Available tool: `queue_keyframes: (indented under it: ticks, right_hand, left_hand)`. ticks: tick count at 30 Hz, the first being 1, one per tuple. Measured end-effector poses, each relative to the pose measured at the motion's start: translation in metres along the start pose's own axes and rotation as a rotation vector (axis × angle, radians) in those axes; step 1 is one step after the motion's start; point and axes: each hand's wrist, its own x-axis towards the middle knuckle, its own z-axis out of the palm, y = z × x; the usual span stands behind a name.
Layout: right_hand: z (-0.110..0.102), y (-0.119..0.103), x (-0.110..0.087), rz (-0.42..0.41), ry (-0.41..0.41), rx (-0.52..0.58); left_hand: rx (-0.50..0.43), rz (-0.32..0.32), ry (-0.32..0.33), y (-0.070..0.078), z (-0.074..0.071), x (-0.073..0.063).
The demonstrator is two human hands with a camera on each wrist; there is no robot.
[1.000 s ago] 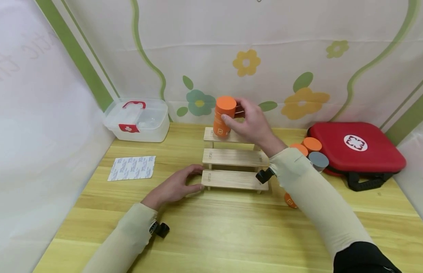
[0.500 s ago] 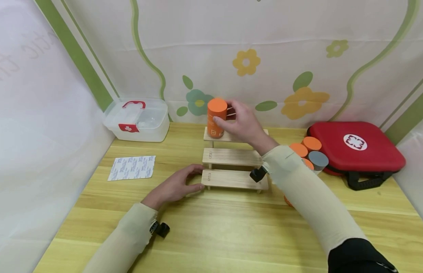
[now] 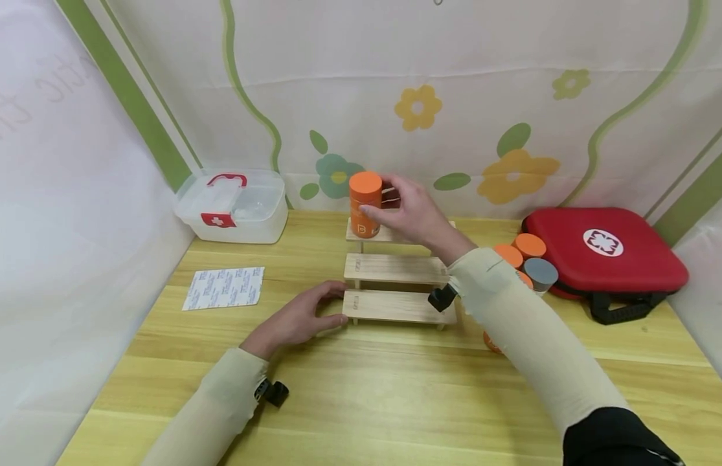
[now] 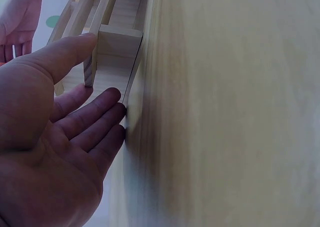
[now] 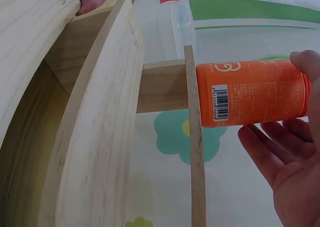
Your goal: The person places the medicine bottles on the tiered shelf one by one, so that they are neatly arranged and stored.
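In the head view an orange bottle with an orange lid stands upright at the left end of the top step of a wooden three-step display rack. My right hand holds the bottle from its right side, thumb in front and fingers behind. The right wrist view shows the bottle's printed label and its base against the top board. Low on the left, my left hand grips the end of the lowest step between thumb and index finger; its other fingers lie loosely extended beside the rack's leg.
Several orange-lidded bottles and a grey-lidded one stand right of the rack, beside a red first-aid case. Another orange item is partly hidden by the right sleeve. A clear medicine box and a printed white sheet lie left.
The right hand has moved the orange bottle left and slightly down, to the left end of the top step. The left hand has stayed at the lowest step.
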Motion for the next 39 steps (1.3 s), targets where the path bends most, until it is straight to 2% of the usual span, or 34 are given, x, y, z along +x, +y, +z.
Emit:
queue_keyframes:
  ticks: [10, 19, 23, 29, 39]
  right_hand:
    - [-0.016, -0.004, -0.016, 0.006, -0.006, 0.005]
    - [-0.030, -0.003, -0.036, -0.070, 0.074, -0.038]
    - [-0.036, -0.002, -0.046, -0.092, 0.084, -0.045]
    - [-0.047, 0.000, -0.065, -0.105, 0.097, -0.072]
    - [-0.066, 0.006, -0.095, -0.106, 0.177, -0.075]
  left_hand:
    - [-0.002, 0.012, 0.000, -0.003, 0.001, -0.001]
    - [-0.014, 0.013, 0.002, -0.003, 0.001, -0.002]
    - [-0.012, 0.014, 0.004, -0.003, 0.002, -0.003]
    - [-0.005, 0.010, 0.002, -0.003, 0.002, -0.002]
    - [-0.004, 0.018, 0.002, -0.002, 0.002, -0.001]
